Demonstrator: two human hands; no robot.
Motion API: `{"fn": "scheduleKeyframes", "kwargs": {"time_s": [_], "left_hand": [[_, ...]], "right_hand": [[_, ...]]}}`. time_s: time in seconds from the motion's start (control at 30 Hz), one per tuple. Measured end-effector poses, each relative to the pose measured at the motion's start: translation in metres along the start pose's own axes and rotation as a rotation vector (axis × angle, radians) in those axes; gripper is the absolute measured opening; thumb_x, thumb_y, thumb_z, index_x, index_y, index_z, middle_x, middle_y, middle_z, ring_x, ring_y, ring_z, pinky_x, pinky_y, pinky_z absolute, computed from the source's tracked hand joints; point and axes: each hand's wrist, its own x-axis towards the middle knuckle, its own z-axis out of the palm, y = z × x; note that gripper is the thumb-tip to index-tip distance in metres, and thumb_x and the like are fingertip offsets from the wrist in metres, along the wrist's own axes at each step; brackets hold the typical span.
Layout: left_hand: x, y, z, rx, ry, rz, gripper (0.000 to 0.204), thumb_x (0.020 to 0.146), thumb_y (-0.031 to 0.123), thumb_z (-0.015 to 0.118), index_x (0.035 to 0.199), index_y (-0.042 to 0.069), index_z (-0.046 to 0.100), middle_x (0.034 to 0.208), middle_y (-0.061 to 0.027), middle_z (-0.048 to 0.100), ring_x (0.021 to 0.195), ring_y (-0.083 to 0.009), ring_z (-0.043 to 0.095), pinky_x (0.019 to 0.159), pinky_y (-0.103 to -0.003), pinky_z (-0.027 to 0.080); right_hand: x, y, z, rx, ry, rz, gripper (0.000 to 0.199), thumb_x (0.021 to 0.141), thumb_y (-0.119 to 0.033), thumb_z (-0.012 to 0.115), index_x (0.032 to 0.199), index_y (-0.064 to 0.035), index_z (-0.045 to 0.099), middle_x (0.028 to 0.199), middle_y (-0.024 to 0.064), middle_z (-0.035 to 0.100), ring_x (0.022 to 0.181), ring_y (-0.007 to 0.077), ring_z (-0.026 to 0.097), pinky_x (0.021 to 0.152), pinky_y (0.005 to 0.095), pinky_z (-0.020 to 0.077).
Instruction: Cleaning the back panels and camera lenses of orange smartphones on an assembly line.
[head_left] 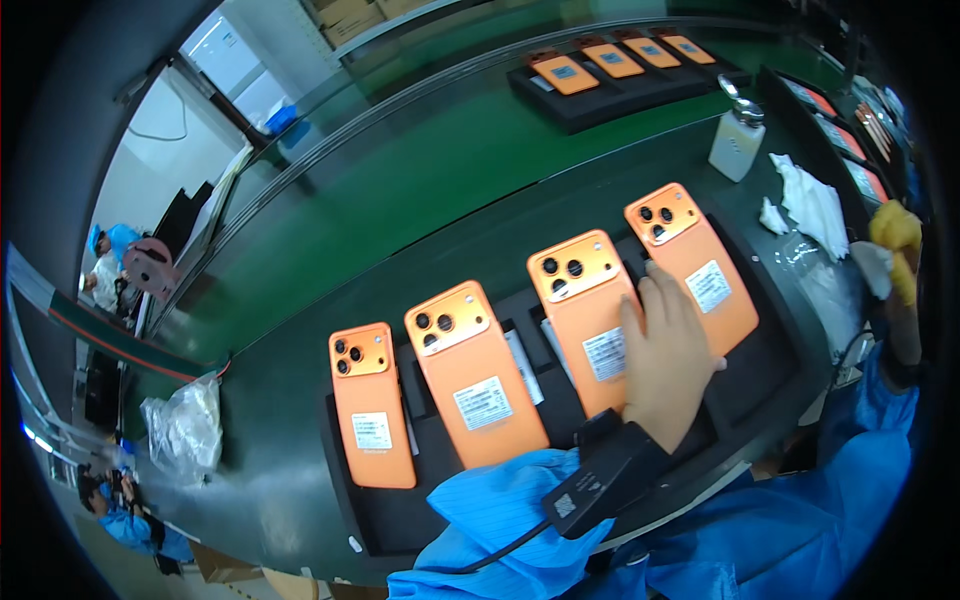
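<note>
Several orange phones lie backs up on a black tray (375, 520), each with a white label. My left hand (668, 365) rests with its fingers stretched out over the right edge of the third phone (585, 300). Its fingertips reach the left edge of the rightmost phone (690, 260). To the left are the second phone (475, 370) and the leftmost phone (370, 410). My right hand (903, 325) is at the far right rim, beside crumpled yellow material (895, 228) and a white piece (873, 268). Whether the yellow is a cloth or a glove is unclear; its fingers are hidden.
A white pump bottle (738, 145) stands beyond the tray, near white wipes (810, 205) and clear plastic (815, 290). Another black tray (590, 115) holds several orange phones on the green surface. A plastic bag (185, 430) lies left. Other people work at the far left.
</note>
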Motion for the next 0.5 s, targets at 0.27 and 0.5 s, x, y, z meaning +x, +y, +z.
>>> {"fn": "scheduleKeyframes", "kwargs": {"time_s": [0.27, 0.5], "left_hand": [[0.000, 0.009, -0.003, -0.032, 0.085, 0.070, 0.082, 0.062, 0.056, 0.063, 0.112, -0.007, 0.046, 0.119, -0.0169, 0.044, 0.108, -0.0254, 0.041, 0.088, -0.039, 0.033], [-0.010, -0.002, -0.028, -0.121, 0.076, 0.090, 0.058, 0.066, 0.029, 0.070, 0.111, 0.001, 0.047, 0.116, -0.0166, 0.044, 0.105, -0.0290, 0.043, 0.085, -0.040, 0.034]], "right_hand": [[-0.027, -0.024, 0.069, 0.147, 0.112, 0.127, 0.018, 0.075, -0.010, 0.062, 0.087, 0.0020, 0.057, 0.094, 0.0109, 0.056, 0.093, 0.0192, 0.052, 0.084, 0.0298, 0.0384], [-0.025, -0.001, 0.051, 0.248, 0.292, 0.285, 0.022, 0.079, -0.008, 0.059, 0.098, 0.0016, 0.057, 0.093, 0.0038, 0.058, 0.084, 0.0086, 0.053, 0.074, 0.0221, 0.0421]]}}
